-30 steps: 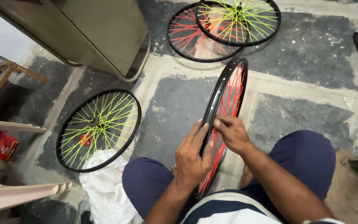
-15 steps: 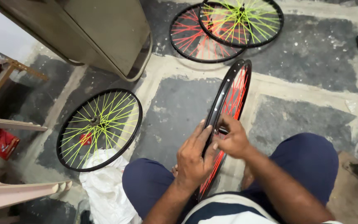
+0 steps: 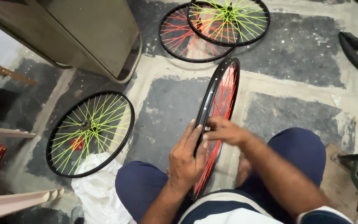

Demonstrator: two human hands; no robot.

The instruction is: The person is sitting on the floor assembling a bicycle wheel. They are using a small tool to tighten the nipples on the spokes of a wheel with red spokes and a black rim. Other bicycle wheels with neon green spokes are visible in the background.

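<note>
A black bicycle wheel rim with red spokes (image 3: 219, 89) stands upright on edge between my knees. My left hand (image 3: 186, 159) grips the rim's near side, fingers wrapped over its edge. My right hand (image 3: 224, 130) rests against the same rim just above, fingertips pinched at the inner edge; whether a small part sits between them is too blurred to tell. My legs in dark blue trousers (image 3: 301, 151) flank the wheel.
A wheel with yellow-green spokes (image 3: 91, 132) lies flat on the floor at left, beside a white cloth (image 3: 100, 188). Two more wheels (image 3: 212, 27) lie stacked at the top. A metal cabinet (image 3: 83, 33) stands upper left, black tyres (image 3: 357, 49) at right.
My right hand has slid leftwards onto the rim, closer to my left hand. The upright wheel and my left hand have stayed about where they were.
</note>
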